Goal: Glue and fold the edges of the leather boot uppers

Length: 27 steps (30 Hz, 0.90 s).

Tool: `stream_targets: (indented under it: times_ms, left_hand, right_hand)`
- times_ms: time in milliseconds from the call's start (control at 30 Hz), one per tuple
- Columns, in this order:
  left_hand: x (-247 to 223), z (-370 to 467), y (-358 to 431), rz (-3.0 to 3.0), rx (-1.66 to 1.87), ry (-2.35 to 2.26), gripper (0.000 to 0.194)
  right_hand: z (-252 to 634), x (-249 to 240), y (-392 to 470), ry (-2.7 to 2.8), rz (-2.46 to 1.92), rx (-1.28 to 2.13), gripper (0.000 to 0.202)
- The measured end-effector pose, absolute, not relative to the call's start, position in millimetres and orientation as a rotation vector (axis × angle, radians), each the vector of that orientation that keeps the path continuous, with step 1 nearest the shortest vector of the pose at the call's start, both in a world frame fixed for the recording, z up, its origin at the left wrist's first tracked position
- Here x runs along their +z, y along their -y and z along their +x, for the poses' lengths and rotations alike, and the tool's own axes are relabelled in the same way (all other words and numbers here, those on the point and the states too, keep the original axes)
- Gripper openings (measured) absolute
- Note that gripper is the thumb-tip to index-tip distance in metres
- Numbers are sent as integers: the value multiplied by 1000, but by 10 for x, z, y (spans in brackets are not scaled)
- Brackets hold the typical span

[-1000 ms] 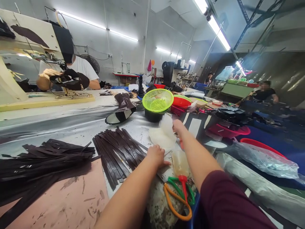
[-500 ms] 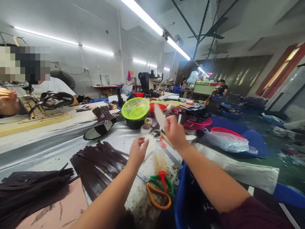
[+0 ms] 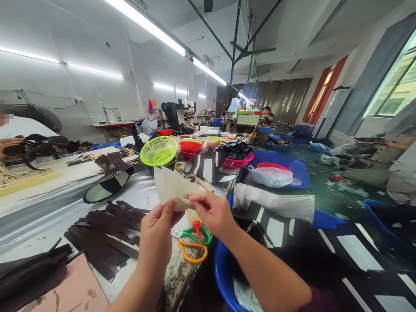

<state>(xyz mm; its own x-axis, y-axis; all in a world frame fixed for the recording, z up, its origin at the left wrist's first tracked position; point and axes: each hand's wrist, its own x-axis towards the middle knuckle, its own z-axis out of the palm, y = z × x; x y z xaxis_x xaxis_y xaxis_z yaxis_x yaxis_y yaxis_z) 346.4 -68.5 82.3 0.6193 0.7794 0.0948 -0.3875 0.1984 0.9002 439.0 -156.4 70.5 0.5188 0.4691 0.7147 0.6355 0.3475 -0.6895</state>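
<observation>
Both my hands pinch a thin off-white sheet (image 3: 173, 184) with a jagged upper edge, held above the table's front part. My left hand (image 3: 159, 229) grips its lower edge between thumb and fingers. On the sheet's right side, my right hand (image 3: 214, 214) is closed with thumb and fingertips together. Just below the hands lie scissors (image 3: 192, 255) with orange and green handles. A red nozzle (image 3: 196, 224) shows beside them; the bottle behind it is mostly hidden. Dark brown strips (image 3: 104, 234) lie fanned out to the left of my left hand.
A brown boot (image 3: 112, 171) lies tipped over behind the strips. A lime-green basket (image 3: 159, 150) stands beyond the sheet. On the right are a blue tub (image 3: 222, 277) and dark pieces with white patches (image 3: 360, 251). At far left, a person's hand (image 3: 9, 147) is at a machine.
The view has swung right. My right hand came down with its pale piece and met my left hand, which was apart before. Both hands now hold a pale sheet together.
</observation>
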Motion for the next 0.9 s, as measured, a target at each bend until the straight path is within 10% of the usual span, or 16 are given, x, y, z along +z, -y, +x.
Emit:
stream_targets:
  times_ms: [400, 900]
  left_hand:
    - [796, 3209, 89, 922, 1220, -792, 16]
    - [529, 3290, 390, 1172, 882, -656, 43]
  right_hand:
    - [5600, 291, 1881, 322, -1391, -363, 33]
    - [4599, 167, 1284, 1145, -1545, -202, 21]
